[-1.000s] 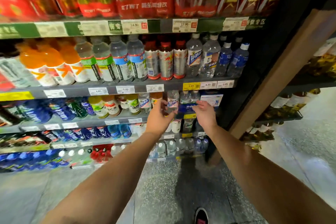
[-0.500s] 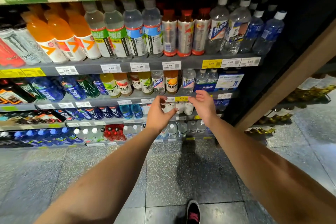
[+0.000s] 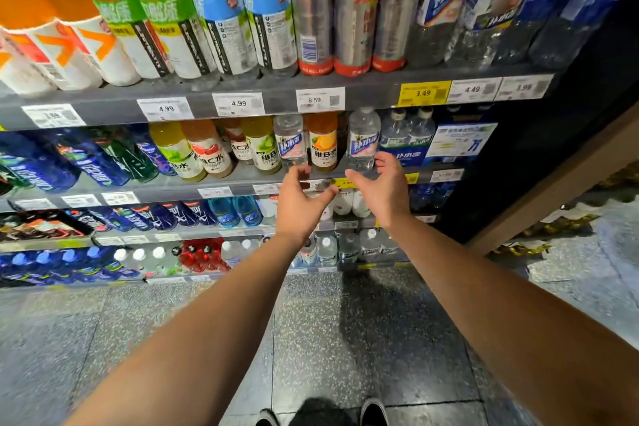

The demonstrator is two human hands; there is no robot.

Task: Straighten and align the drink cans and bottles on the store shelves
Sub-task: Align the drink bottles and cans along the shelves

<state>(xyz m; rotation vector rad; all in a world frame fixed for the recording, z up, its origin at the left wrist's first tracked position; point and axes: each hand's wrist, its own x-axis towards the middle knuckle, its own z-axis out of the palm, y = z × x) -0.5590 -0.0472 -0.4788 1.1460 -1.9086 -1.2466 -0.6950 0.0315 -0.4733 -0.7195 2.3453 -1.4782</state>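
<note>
From the head view, your left hand reaches toward the second shelf at the centre of the frame, its grip released: fingers loosely spread, thumb out to the right, grasping nothing. Your right hand sits just beside it, also released, fingers fanned upward just below a clear bottle with a blue label; you cannot tell whether the fingertips touch it. That bottle stands upright near the shelf's front edge, right of an orange bottle and another clear bottle. Further left along the same shelf you have yellow-green and peach vitamin-drink bottles, then dark blue bottles leaning in the left of the frame. On the top shelf in the upper frame stand tall orange, green-labelled, blue-labelled and silver bottles in a row, with white and yellow price tags below them. Lower shelves hold more blue and clear bottles. Your shoes show at the bottom edge on the speckled floor
</note>
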